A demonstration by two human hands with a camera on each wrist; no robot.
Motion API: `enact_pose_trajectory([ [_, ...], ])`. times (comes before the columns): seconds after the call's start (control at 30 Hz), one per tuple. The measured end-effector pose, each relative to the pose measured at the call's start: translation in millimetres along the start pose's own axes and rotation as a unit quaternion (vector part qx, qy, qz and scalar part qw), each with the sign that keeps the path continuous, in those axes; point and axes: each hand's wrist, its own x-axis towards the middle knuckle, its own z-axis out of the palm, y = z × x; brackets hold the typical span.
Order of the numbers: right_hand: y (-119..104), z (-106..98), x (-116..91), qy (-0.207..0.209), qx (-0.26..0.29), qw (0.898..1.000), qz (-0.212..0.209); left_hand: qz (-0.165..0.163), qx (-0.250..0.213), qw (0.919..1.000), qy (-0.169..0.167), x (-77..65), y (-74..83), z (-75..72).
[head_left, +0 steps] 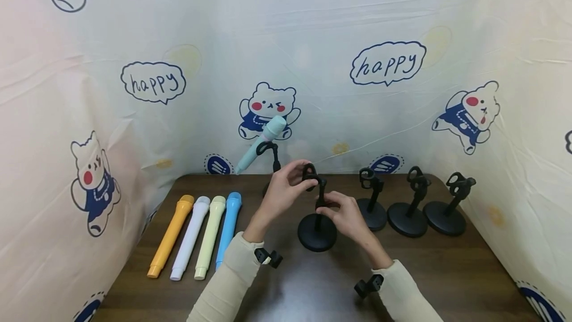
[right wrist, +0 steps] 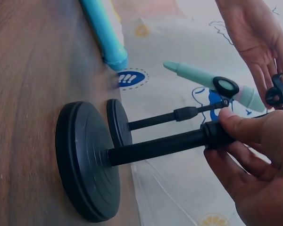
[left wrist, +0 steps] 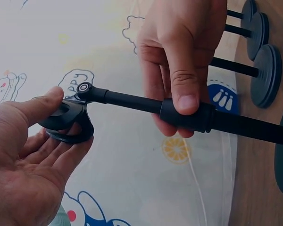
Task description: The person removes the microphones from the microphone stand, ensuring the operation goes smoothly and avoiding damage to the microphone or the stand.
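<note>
Microphone stand (head_left: 318, 222) in two hands, as I see it from my remote post. The stand is upright at the middle of the table (head_left: 286, 292), its round base (right wrist: 87, 162) apparently resting on the wood. Left hand (head_left: 282, 186): thumb and fingers pinch the clip (left wrist: 68, 121) at the top. Right hand (head_left: 346, 215): thumb and fingertips are clamped on the collar (left wrist: 200, 117) partway up the pole (right wrist: 158, 147). Behind, a second stand (head_left: 275, 160) carries a pale teal microphone (head_left: 254, 150) at a slant.

Handling, in my judgement: the stand should be light above and weighted below, so it ought to stay steady if kept plumb. I expect the pole to be stiff and smooth, hence slippery to a loose grasp; the wider collar offers the surer hold. The clip probably flexes a little, and I would take it by its sides, without force. The small joint (left wrist: 84, 88) beneath looks the weakest part; I would support the collar whenever the clip is turned.
</note>
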Motion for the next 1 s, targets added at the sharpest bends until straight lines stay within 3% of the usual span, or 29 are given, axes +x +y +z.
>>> enact_pose_trajectory([
  [0.6,7.3,-5.6,-2.0,-0.094,0.032,0.995,0.015,0.003,0.004,1.0000,0.000,-0.5,-1.0,0.5],
  [1.0,1.5,-6.5,-1.1,-0.100,0.034,0.994,0.041,-0.005,0.014,0.9999,-0.007,-1.4,-1.2,-1.6],
])
